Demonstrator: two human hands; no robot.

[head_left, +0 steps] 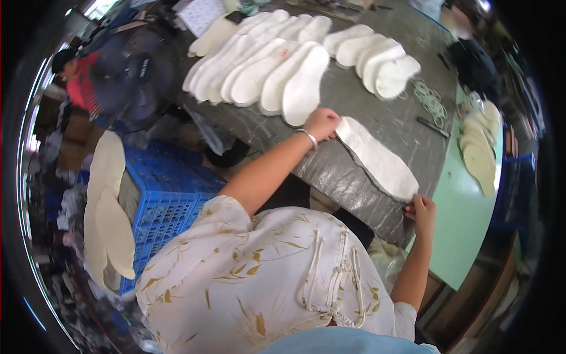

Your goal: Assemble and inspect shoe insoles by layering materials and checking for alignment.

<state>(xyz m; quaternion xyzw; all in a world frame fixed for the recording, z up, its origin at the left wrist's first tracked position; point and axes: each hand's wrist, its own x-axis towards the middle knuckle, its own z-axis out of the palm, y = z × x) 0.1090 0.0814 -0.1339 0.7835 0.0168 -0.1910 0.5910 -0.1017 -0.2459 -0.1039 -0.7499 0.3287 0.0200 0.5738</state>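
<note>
A white shoe insole (380,158) is stretched between my two hands over the near edge of the grey table. My left hand (322,124), with a bangle on its wrist, pinches the insole's far left end. At the opposite end, the fingertips of my right hand (422,211) are closed on the rounded tip. Just beyond my left hand lies a row of overlapping white insoles (303,82). A second fanned group of white insoles (377,59) rests farther right on the table.
A blue plastic crate (171,189) with cream insoles (106,212) stands at left, below a dark fan (135,76). On the table's right are a loose bundle of bands (430,101) and a dark pen (433,127). Yellowish insoles (479,150) lie on a green board (460,236). Another person (79,79) is at far left.
</note>
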